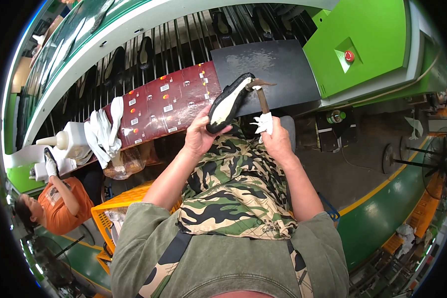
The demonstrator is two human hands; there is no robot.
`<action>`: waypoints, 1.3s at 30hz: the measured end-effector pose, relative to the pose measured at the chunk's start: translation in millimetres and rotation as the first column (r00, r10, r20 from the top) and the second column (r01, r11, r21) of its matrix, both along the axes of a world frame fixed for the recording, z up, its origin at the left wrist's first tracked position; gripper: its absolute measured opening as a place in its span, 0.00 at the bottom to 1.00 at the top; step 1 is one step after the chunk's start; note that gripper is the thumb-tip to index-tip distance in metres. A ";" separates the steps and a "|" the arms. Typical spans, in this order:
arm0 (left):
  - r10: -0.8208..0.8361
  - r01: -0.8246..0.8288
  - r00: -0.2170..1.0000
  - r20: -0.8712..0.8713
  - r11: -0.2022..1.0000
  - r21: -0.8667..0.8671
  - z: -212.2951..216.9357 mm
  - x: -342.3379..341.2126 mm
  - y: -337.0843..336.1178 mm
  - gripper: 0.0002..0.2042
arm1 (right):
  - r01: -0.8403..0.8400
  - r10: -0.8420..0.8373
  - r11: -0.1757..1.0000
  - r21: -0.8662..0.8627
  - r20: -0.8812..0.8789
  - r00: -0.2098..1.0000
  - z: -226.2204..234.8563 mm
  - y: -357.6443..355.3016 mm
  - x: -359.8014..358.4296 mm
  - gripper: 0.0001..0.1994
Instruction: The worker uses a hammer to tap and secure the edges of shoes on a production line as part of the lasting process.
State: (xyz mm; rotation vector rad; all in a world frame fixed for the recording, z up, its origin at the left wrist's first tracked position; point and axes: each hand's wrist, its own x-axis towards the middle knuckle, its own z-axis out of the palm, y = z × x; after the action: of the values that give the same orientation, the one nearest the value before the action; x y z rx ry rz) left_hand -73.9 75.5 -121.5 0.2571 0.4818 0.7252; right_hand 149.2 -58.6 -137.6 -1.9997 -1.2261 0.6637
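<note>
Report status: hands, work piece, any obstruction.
Left hand grips black shoe with cream sole, sole up. Right hand holds wooden-handled hammer, head at the toe. Nothing between them.

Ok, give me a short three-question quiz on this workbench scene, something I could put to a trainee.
1. True or false: the left hand holds the shoe sole side up.
2. Which tool is in the right hand?
A. a hammer
B. a brush
C. a pair of scissors
3. Fill in: the flat sheet lying on the conveyor just beyond the shoe, the black mat, has a ___ cardboard sheet to its left.

Key:
1. True, the pale sole faces up.
2. A, its head meets the shoe's toe end.
3. Dark red.
</note>
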 end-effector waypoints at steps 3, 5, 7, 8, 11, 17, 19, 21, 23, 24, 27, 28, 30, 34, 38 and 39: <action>-0.251 0.235 0.926 -0.281 0.968 -0.087 -9.6 6.0 14.8 0.26 | -0.033 0.036 0.999 0.039 -0.080 0.996 9.0 1.4 7.5 0.20; -0.287 0.275 0.904 -0.316 0.958 -0.085 -12.3 17.4 23.3 0.22 | -0.037 0.035 0.999 -0.023 -0.073 0.997 12.7 1.8 11.1 0.19; -0.490 0.465 0.846 -0.209 0.871 -0.157 -28.4 22.1 29.3 0.19 | -0.072 0.070 0.997 0.042 0.034 0.997 7.1 2.6 14.7 0.17; -0.436 0.407 0.858 -0.270 0.899 -0.160 -32.3 27.8 23.0 0.16 | -0.020 0.017 1.000 -0.011 -0.220 0.975 19.9 5.8 17.1 0.18; -0.386 0.361 0.920 -0.067 0.902 -0.237 -25.2 26.6 1.7 0.25 | 0.141 -0.046 0.980 0.140 -0.531 0.846 62.0 13.7 17.8 0.17; -0.366 0.370 0.928 0.072 0.881 -0.296 -24.3 23.1 -35.9 0.25 | 0.196 -0.150 0.821 0.536 -0.130 0.980 53.9 32.1 22.3 0.18; -0.322 0.342 0.940 0.115 0.873 -0.348 -24.1 27.5 -38.8 0.25 | -0.014 0.071 0.988 -0.157 0.368 0.927 21.1 20.5 33.3 0.15; -0.304 0.327 0.945 0.119 0.877 -0.353 -23.3 29.4 -37.5 0.25 | -0.118 0.118 0.993 -0.013 0.231 0.966 17.7 22.8 41.0 0.12; -0.300 0.334 0.942 0.149 0.876 -0.348 -32.0 25.4 -39.3 0.25 | -0.022 0.035 0.993 0.116 -0.114 0.993 71.1 26.8 36.0 0.11; -0.302 0.328 0.945 0.128 0.883 -0.335 -29.4 25.8 -39.3 0.25 | 0.029 0.027 0.969 0.246 -0.218 0.976 88.2 28.8 32.7 0.13; -0.302 0.319 0.948 0.102 0.896 -0.310 -26.5 27.7 -39.1 0.29 | 0.199 -0.080 0.866 0.459 -0.265 0.961 108.1 34.9 26.2 0.11; -0.303 0.320 0.948 0.101 0.896 -0.309 -25.2 28.9 -39.9 0.28 | 0.238 -0.112 0.822 0.517 -0.263 0.958 76.6 33.6 24.6 0.12; -0.303 0.322 0.947 0.110 0.893 -0.316 -26.5 31.3 -41.0 0.27 | -0.071 0.051 0.994 0.083 0.221 0.974 41.6 21.6 45.9 0.15; -0.284 0.291 0.956 0.070 0.897 -0.332 -31.4 27.7 -43.5 0.25 | -0.106 0.109 0.994 0.042 -0.076 0.991 102.3 30.9 41.7 0.17; -0.290 0.304 0.952 0.094 0.887 -0.348 -29.5 32.0 -43.6 0.28 | 0.027 -0.038 0.967 0.254 0.037 0.999 53.9 25.4 38.4 0.18; -0.289 0.305 0.952 0.098 0.891 -0.336 -30.0 33.0 -42.6 0.28 | 0.008 -0.058 0.973 0.230 0.211 0.976 31.3 21.2 43.9 0.18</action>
State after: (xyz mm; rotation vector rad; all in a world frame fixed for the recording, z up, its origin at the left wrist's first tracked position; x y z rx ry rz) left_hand -40.9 32.8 -151.4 -0.0204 0.5050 0.3348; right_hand 193.1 -37.5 -106.3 -1.9309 -1.3267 0.2773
